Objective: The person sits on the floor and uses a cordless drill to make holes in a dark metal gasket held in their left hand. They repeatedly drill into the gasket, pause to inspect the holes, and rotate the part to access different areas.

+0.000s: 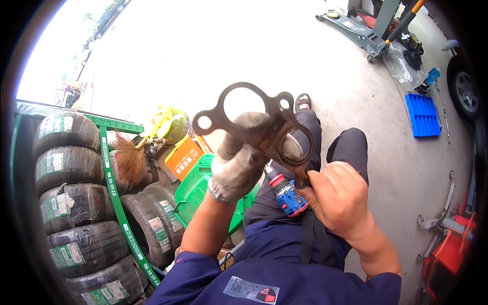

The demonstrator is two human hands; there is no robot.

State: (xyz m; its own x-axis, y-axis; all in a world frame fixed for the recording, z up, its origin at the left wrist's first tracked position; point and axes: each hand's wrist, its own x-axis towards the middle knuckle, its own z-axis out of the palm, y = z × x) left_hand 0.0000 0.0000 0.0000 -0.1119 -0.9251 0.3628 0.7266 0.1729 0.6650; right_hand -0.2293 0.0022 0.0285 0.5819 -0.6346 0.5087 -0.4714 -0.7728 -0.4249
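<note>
Up in front of me is a flat dark metal gasket [273, 133] with two large round openings and smaller bolt holes at its lobes. My left hand [236, 165], in a dirty whitish work glove, is closed around its middle from the left. Part of a gloved finger shows through the smaller opening. My bare right hand [339, 198] pinches the gasket's lower lobe between thumb and curled fingers. Just below the gasket, a blue and red cordless drill [290, 199] lies at my lap, partly hidden behind the right hand.
Plastic-wrapped tires [71, 165] stand stacked in a green rack [118, 203] at left. Near my left leg are a green plastic bin [195, 185], an orange box [184, 157] and a broom [130, 160]. Rightward lie a floor jack [356, 38], a blue tray [423, 116] and a car wheel [465, 91].
</note>
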